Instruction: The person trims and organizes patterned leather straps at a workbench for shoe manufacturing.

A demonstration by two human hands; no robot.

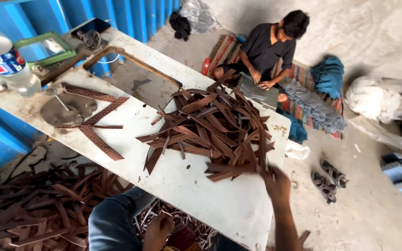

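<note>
A heap of brown leather strips [215, 130] lies on the white worktable [196, 190]. My right hand [278, 184] reaches in from the lower right and closes on a few strips at the near edge of the heap; the hand is blurred. My left hand [157, 231] is low beside my jeans-clad knee [112, 223], below the table's edge, over a bundle of thin pale strips [182, 223]. Its fingers are curled, and I cannot tell whether it holds anything. Several patterned brown strips [96, 121] lie apart at the table's left.
A plastic water bottle [10, 65] and a metal plate [66, 109] sit at the table's left end, by an open cut-out [131, 76]. More strips [33, 204] cover the floor. Another person [268, 46] sits on a mat beyond, with stacked grey-blue pieces [312, 104], sandals [329, 179] and white bags [375, 100].
</note>
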